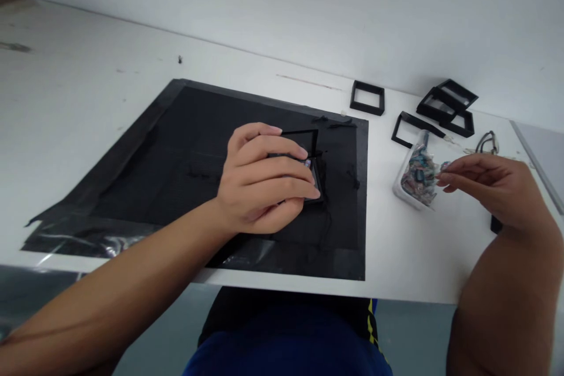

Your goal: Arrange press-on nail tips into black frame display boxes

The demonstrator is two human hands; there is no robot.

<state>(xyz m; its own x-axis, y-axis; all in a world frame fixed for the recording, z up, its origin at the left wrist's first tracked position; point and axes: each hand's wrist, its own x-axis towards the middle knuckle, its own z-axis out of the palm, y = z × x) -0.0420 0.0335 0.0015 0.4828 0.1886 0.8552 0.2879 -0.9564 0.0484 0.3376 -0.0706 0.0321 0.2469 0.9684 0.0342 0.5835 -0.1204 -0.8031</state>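
My left hand [268, 179] is curled over a small black frame-like box [314, 141] on the black mat [145, 147]. A black panel of the box stands tilted up behind my fingers; most of the box and its contents are hidden under the hand. To the right, the fingers of my right hand [489, 182] are pinched together beside a clear plastic tub [414, 202]. Something small and shiny shows at those fingertips, too small to name. Many little colourful pieces in clear wrapping [420, 173] fill the tub.
One black square frame [374, 110] lies by the wall; several more black frames [440, 107] are piled farther right. A brush-like tool [434, 129] lies behind the tub, near dark looped objects [488, 142]. The white table's front edge [335, 288] runs before my lap.
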